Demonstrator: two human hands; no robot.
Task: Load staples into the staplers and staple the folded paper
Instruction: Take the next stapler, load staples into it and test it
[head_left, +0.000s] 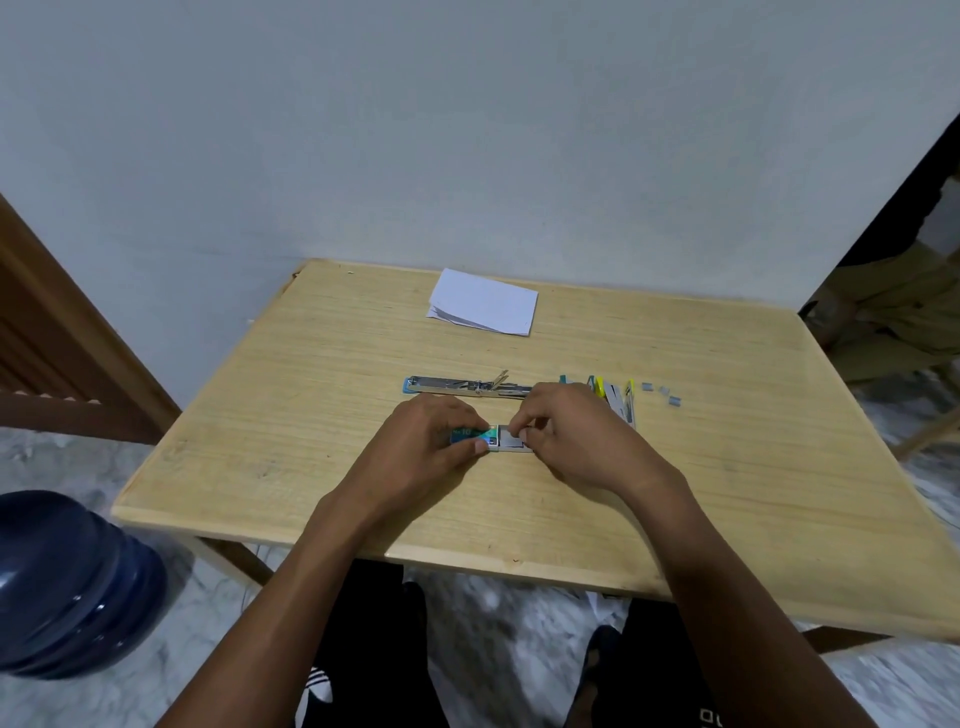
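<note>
A small teal staple box (475, 435) lies mid-table, its white inner tray (511, 441) slid out to the right. My left hand (431, 441) grips the box sleeve. My right hand (566, 441) pinches at the tray's contents, fingertips inside it. Just behind them a blue stapler (462, 387) lies swung fully open, its metal staple channel exposed. More staplers (615, 397), yellow and teal, lie partly hidden behind my right hand. Folded white paper (485, 302) rests near the far edge.
A few loose staple strips (662, 391) lie right of the staplers. The wooden table (311, 415) stands against a pale wall. A blue water jug (67, 582) sits on the floor at left; a chair leg shows at right.
</note>
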